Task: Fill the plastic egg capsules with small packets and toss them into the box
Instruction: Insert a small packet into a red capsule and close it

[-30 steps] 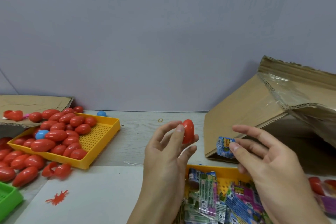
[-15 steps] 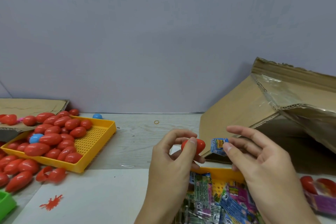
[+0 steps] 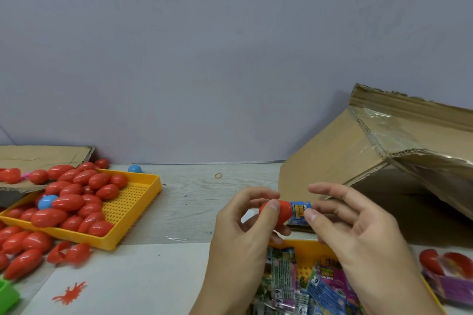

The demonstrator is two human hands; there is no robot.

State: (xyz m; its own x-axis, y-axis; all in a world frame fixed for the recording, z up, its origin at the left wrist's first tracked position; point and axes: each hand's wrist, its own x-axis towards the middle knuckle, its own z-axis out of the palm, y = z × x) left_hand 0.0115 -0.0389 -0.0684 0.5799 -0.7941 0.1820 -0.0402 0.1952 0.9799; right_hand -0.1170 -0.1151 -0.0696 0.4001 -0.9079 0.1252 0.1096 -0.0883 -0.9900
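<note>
My left hand (image 3: 238,233) grips a red egg capsule (image 3: 277,213) with its open end facing right. My right hand (image 3: 358,240) pinches a small blue packet (image 3: 300,212), whose left end sits at the capsule's mouth. Both are held above a yellow tray of mixed packets (image 3: 302,286) at the bottom centre. The cardboard box (image 3: 340,161) lies on its side at the right, its opening towards me. Another yellow tray (image 3: 133,202) at the left holds several red capsules and a blue one.
Loose red capsules (image 3: 23,245) lie left of the tray, with an opened one (image 3: 69,253) beside it. A flat cardboard sheet (image 3: 43,158) sits at the back left. A green container corner (image 3: 7,294), a red splat toy (image 3: 69,294), a rubber band (image 3: 218,175) and a blue ball (image 3: 135,168) are on the table.
My left hand lowered the red capsule and turned its mouth to the right. My right hand brought the blue packet leftwards until it met the capsule's opening.
</note>
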